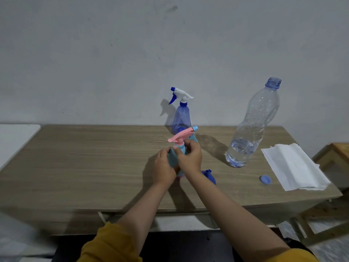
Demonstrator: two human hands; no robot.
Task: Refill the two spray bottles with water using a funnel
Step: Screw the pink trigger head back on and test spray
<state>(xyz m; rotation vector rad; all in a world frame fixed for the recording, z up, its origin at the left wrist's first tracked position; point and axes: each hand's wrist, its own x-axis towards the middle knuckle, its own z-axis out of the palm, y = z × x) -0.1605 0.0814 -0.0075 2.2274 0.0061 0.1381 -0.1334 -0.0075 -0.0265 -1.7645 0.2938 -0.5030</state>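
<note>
A light-blue spray bottle (172,157) with a pink trigger head (181,135) stands at the table's middle. My left hand (164,168) wraps its body. My right hand (189,156) grips the collar just under the pink head. Behind it, near the wall, a translucent blue spray bottle (181,115) with a white and blue trigger stands upright. A blue funnel (209,176) lies on the table beside my right wrist, partly hidden by it. To the right, a large clear water bottle (251,125) stands uncapped with a little water at its bottom.
The blue bottle cap (265,180) lies on the wooden table (85,157) near a folded white paper towel (293,166). A white surface (13,138) adjoins the left end and a wooden stool (334,157) stands at the right.
</note>
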